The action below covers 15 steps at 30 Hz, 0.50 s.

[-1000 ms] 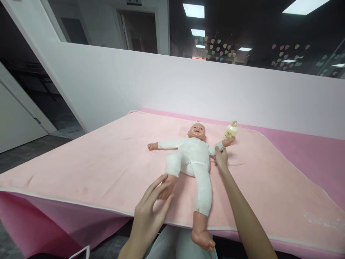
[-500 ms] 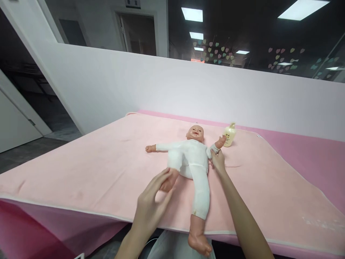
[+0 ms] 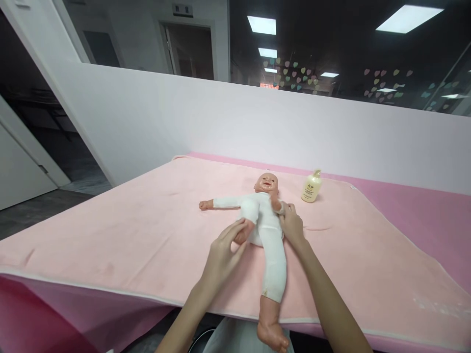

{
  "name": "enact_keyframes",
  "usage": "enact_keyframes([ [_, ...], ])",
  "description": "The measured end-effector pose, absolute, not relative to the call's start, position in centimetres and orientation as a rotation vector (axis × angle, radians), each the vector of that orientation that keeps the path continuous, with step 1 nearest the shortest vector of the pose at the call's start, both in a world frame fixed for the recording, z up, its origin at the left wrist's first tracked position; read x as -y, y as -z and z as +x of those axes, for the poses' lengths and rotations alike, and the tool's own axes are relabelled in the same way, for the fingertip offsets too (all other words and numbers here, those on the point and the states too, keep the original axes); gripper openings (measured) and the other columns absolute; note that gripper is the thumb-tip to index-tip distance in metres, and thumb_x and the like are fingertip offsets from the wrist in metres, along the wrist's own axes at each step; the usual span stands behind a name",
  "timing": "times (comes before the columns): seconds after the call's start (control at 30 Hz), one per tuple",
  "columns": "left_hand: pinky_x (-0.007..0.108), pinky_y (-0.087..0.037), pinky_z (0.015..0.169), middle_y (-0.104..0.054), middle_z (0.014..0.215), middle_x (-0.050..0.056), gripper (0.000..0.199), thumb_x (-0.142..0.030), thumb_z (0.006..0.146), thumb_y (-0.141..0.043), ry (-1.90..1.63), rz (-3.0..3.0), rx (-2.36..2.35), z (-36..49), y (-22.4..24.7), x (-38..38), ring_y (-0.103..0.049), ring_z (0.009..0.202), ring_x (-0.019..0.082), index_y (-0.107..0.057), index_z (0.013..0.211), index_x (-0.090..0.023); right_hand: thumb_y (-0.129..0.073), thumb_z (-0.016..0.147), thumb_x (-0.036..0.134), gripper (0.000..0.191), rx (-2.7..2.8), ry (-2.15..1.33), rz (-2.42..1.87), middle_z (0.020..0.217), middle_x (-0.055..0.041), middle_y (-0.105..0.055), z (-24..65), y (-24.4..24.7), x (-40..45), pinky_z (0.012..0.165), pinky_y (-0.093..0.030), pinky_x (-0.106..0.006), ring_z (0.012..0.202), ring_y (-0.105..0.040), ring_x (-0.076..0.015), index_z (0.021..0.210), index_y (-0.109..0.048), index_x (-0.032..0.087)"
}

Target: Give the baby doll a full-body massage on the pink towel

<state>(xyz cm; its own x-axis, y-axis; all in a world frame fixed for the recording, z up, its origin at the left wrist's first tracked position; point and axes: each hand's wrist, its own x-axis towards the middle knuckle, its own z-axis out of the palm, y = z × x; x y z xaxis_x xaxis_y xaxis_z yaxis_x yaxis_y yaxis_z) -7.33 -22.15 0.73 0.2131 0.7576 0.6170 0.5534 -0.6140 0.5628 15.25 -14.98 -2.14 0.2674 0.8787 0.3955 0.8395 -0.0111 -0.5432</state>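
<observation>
A baby doll (image 3: 270,230) with a white cloth body lies on its back, head toward the wall. My left hand (image 3: 223,250) is closed round the doll's bent leg near its foot (image 3: 244,232), at the left. The knee on that side is folded up over the belly. On the other side, my right hand (image 3: 292,224) grips the doll's forearm, which is folded in across the chest. The doll's other arm stretches out to the left. Its straight leg (image 3: 273,264) reaches past the front edge of the table.
A pale pink blanket (image 3: 110,240) covers the table. Behind the doll, at the right, stands a yellow pump bottle (image 3: 311,187). A white half-height wall (image 3: 221,122) runs along the back, with dark glass above it.
My left hand has pushed the bent leg up and right toward the belly. My right hand has brought the doll's arm inward from beside the bottle onto the chest.
</observation>
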Motion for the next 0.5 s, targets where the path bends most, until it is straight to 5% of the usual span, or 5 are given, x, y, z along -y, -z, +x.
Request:
enact_keyframes([
  [0.1,0.038,-0.049,0.092,-0.06,0.12,0.009,0.033,-0.018,0.078,-0.052,-1.348,2.236,-1.219,-6.1,-1.3,19.4,-0.056,0.112,0.023,-0.058,0.111,-0.019,-0.039,0.082,0.014,0.043,1.675,-0.016,-1.907,0.111,-0.0072,-0.051,14.7,2.0,15.3,0.056,-0.037,-0.024,0.074,-0.055,-0.0139,0.123,-0.048,0.023],
  [0.2,0.038,-0.048,0.094,-0.059,0.122,0.008,0.036,-0.02,0.08,-0.053,-1.392,2.226,-1.223,-6.2,-1.2,20.5,-0.055,0.114,0.022,-0.055,0.115,-0.019,-0.043,0.082,0.024,0.033,1.505,-0.158,-1.783,0.103,-0.0059,-0.054,15.6,2.4,14.8,0.06,-0.041,-0.023,0.08,-0.057,-0.0161,0.114,-0.053,0.021],
  [0.33,0.035,-0.05,0.093,-0.059,0.122,0.007,0.037,-0.023,0.081,-0.056,-1.504,2.218,-1.324,-8.1,0.1,26.5,-0.058,0.11,0.021,-0.052,0.118,-0.023,-0.05,0.079,0.04,0.029,1.024,-0.541,-1.632,0.07,-0.0013,-0.055,17.1,3.1,13.6,0.044,-0.04,-0.023,0.054,-0.054,-0.0148,0.096,-0.052,0.018],
  [0.5,0.033,-0.054,0.089,-0.06,0.119,0.005,0.037,-0.025,0.078,-0.061,-1.529,2.25,-1.416,-10.2,2.7,32.8,-0.062,0.102,0.023,-0.057,0.114,-0.027,-0.051,0.079,0.039,0.029,0.624,-0.834,-1.506,0.043,0.0062,-0.044,18.2,3.3,13.3,0.034,-0.033,-0.021,0.034,-0.042,-0.0123,0.098,-0.049,0.017],
])
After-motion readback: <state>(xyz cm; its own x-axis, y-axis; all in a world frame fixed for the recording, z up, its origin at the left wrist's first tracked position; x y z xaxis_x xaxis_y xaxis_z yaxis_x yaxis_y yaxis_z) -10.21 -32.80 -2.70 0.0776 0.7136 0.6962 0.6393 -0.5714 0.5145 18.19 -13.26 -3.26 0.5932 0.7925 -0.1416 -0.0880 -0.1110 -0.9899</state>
